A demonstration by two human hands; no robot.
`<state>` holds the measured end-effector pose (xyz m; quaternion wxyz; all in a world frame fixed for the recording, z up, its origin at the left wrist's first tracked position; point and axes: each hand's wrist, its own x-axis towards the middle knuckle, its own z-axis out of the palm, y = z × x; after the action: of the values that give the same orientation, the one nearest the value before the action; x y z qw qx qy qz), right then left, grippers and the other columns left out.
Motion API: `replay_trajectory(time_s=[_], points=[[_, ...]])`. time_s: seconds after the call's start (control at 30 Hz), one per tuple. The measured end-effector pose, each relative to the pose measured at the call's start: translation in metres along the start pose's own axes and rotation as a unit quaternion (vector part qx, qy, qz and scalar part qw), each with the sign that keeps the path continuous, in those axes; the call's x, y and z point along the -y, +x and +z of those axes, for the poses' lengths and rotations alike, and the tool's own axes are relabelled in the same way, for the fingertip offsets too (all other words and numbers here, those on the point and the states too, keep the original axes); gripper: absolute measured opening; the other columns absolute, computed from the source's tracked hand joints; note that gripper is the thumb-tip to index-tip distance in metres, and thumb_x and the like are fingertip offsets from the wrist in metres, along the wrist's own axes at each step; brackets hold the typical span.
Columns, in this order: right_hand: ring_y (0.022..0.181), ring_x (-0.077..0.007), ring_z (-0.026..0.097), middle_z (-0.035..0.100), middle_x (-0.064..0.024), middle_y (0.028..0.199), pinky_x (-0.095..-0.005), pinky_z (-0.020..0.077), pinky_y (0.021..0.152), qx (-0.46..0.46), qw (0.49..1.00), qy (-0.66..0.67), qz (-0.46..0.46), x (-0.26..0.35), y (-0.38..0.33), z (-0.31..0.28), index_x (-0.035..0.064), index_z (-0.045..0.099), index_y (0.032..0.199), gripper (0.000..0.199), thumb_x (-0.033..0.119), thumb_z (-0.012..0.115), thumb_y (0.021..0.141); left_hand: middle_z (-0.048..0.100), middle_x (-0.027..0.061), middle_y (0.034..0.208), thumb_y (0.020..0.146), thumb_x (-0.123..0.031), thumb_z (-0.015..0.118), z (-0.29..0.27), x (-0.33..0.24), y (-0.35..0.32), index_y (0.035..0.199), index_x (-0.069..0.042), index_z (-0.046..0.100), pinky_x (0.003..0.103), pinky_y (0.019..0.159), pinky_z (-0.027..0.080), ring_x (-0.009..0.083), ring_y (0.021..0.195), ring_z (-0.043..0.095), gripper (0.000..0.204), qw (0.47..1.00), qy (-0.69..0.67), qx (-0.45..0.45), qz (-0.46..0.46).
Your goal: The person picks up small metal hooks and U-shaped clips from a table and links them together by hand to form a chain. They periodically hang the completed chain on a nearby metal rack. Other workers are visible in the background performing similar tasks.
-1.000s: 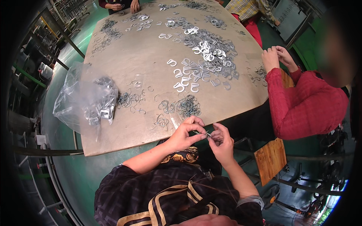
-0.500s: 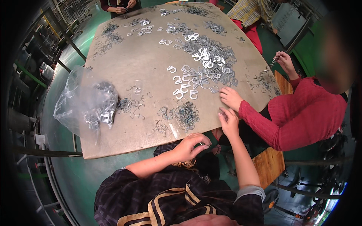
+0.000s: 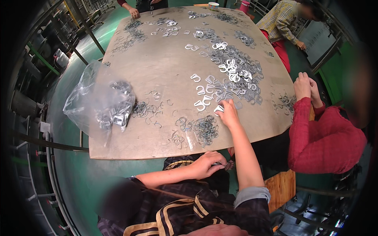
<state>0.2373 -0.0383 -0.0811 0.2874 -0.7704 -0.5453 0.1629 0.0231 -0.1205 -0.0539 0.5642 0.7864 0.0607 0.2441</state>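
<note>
My right hand (image 3: 228,113) reaches over the table, its fingers closing on a flat, silver, horseshoe-shaped metal piece (image 3: 219,109) at the near edge of the pile. Just below the table's front edge, in front of my lap, my left hand (image 3: 209,163) is closed, thumb against fingers. A small dark or metallic bit shows at its fingertips, too small to name. Beyond my right hand spreads a large pile of the same silver pieces (image 3: 241,70). Between my hands and to their left lies a heap of thin, bent wire clips (image 3: 206,129).
A clear plastic bag (image 3: 84,98) with silver pieces stands at the table's (image 3: 157,70) left. More wire clips (image 3: 146,110) lie beside it. A co-worker in a red sleeve (image 3: 301,129) sits close on my right. Other people work at the far side. A wooden bench (image 3: 281,188) stands at lower right.
My right hand has moved forward from the table's edge to the silver pieces and taken hold of one. My left hand stays low. The red-sleeved co-worker's hand has drawn back from the pile.
</note>
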Motion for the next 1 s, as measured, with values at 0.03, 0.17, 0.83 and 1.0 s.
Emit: replay_trajectory(time_s=[0.03,0.17,0.83,1.0], points=[[0.094,-0.0331,0.060,0.058,-0.0144,0.097,-0.0402,0.0491,0.084,-0.006,1.000,0.006,0.018,-0.004,0.001,-0.003,0.0026,0.067,0.102,0.032,0.007,0.078,0.073,0.065,0.0069,0.096,0.085,-0.004,0.067,0.000,0.001,0.001,0.093,-0.005,0.059,0.038,0.086,0.045,0.0261,0.095,0.062,0.011,1.000,0.002,0.001,0.000],[0.066,-0.0131,0.062,0.067,-0.0075,0.076,-0.0268,0.0505,0.061,-0.013,0.966,0.203,0.162,-0.016,-0.026,-0.036,-0.0014,0.064,0.089,0.019,0.004,0.078,0.076,0.066,0.0084,0.097,0.085,-0.003,0.066,0.002,0.005,0.003,0.094,-0.004,0.059,0.038,0.085,0.046,0.0278,0.095,0.063,0.011,1.000,-0.005,-0.009,-0.009],[0.065,-0.0053,0.060,0.066,-0.0037,0.073,-0.0204,0.0488,0.061,-0.141,0.919,0.356,0.091,0.042,-0.187,-0.061,-0.0033,0.061,0.083,0.014,0.000,0.075,0.081,0.067,0.0122,0.093,0.082,-0.007,0.069,-0.002,-0.002,0.009,0.093,-0.003,0.066,0.042,0.082,0.048,0.0320,0.089,0.063,0.012,0.989,0.058,-0.110,-0.076],[0.064,-0.0042,0.059,0.065,-0.0030,0.072,-0.0190,0.0468,0.061,-0.165,0.907,0.378,0.090,0.035,-0.199,-0.066,-0.0022,0.060,0.085,0.014,0.001,0.074,0.083,0.033,0.0336,0.145,0.093,-0.022,0.058,-0.066,0.032,-0.004,0.137,0.002,0.041,0.050,0.111,0.028,0.0477,0.135,0.033,0.054,0.880,0.355,-0.259,-0.180]])
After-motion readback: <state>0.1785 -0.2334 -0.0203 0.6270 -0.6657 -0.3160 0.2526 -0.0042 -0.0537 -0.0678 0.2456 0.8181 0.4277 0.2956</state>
